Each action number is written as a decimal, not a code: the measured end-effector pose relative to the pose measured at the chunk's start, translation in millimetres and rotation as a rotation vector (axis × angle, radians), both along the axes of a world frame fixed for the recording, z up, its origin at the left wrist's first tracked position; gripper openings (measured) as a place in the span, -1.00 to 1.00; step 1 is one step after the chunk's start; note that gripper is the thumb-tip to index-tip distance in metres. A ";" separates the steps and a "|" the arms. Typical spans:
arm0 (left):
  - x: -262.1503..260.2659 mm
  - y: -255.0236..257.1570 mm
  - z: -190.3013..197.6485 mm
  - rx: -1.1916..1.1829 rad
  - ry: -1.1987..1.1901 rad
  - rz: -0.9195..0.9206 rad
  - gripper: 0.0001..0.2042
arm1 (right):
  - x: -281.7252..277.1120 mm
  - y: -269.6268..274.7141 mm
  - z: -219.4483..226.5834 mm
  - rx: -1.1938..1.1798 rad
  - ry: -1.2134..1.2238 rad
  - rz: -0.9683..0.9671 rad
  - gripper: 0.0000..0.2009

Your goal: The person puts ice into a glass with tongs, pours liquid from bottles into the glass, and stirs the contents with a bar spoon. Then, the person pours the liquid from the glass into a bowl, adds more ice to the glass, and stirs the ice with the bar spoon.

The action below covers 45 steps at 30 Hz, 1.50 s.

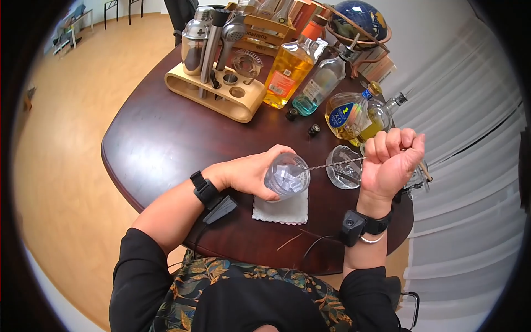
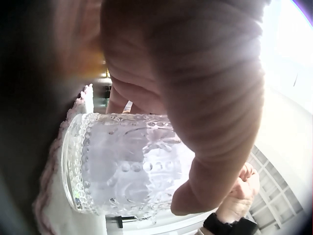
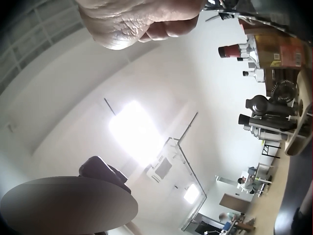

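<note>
My left hand [image 1: 249,172] grips a clear mixing glass [image 1: 279,190] of ice cubes from the side. In the left wrist view the glass [image 2: 122,166] shows a beaded, embossed wall, with the thumb near its rim. Its base is over a folded white cloth [image 1: 281,211] with a scalloped edge. Raised to the right, my right hand [image 1: 390,166] has its fingers curled round a bar spoon [image 1: 334,164]. The spoon's twisted shaft slants down into the glass; its lower end is hidden among the ice. In the right wrist view only part of the hand [image 3: 146,22] shows.
Beyond the glass lie a clear glass dish [image 1: 334,176] and small dark caps [image 1: 314,130]. Farther back stand an orange liquor bottle [image 1: 286,69], a pale green-based bottle [image 1: 321,83], a round XO bottle [image 1: 338,119], and a wooden bar-tool stand [image 1: 243,110] with a shaker [image 1: 196,41].
</note>
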<state>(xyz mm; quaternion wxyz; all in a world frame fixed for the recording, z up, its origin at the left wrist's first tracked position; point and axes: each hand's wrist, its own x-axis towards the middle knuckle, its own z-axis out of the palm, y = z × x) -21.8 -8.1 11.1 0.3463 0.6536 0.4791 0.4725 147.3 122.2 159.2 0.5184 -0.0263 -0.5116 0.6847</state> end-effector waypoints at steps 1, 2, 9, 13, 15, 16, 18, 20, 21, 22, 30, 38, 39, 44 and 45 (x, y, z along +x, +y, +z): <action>0.0 -0.1 -0.3 0.008 -0.008 0.001 -0.08 | 2.5 -1.2 0.5 0.012 0.036 0.027 -0.57; 0.1 -0.3 -0.8 0.016 -0.017 0.002 -0.07 | 6.1 -3.9 1.8 0.025 0.070 0.054 -0.57; 0.7 -2.2 -3.1 0.011 -0.005 0.049 0.03 | 7.3 -28.9 -9.5 0.489 -0.203 0.493 -0.40; 4.1 -5.9 6.6 -0.062 0.097 0.127 -0.01 | -9.5 -18.2 -13.3 0.515 -0.230 0.593 -0.33; 5.3 -6.0 6.9 -0.081 0.103 0.148 -0.04 | -14.0 -12.8 -30.2 0.437 -0.295 0.630 -0.29; 5.5 -6.2 7.4 -0.070 0.107 0.145 -0.05 | -14.1 -13.6 -43.1 0.404 -0.313 0.612 -0.30; 5.4 -6.4 7.4 -0.047 0.110 0.142 -0.06 | -13.0 -12.6 -63.0 0.383 -0.298 0.569 -0.35; 4.4 -4.1 4.0 -0.060 0.093 0.145 -0.02 | -12.9 -14.1 -64.1 0.296 -0.224 0.484 -0.37; 4.9 -3.9 2.1 -0.071 0.086 0.142 0.00 | -11.8 -15.1 -65.3 0.247 -0.185 0.437 -0.38; 5.6 -4.3 1.8 -0.078 0.092 0.148 -0.01 | -11.2 -14.2 -66.5 0.151 -0.147 0.362 -0.40; 9.1 -1.3 0.1 -0.080 0.009 0.127 -0.04 | -2.5 -5.6 -78.1 -0.132 0.117 0.025 -0.45; 15.3 0.4 -2.0 -0.053 -0.027 0.144 -0.01 | 10.1 -9.8 -53.2 0.073 0.189 0.144 -0.42; 18.3 0.6 -1.8 -0.022 -0.014 0.162 -0.02 | 11.2 -8.2 -50.3 0.119 0.199 0.199 -0.42; 24.0 2.6 4.0 -0.097 0.116 0.244 -0.05 | 12.6 -1.3 -26.0 0.321 0.007 0.429 -0.45; 24.9 4.2 8.3 -0.111 0.118 0.216 -0.06 | 9.2 1.4 -23.2 0.407 -0.092 0.441 -0.45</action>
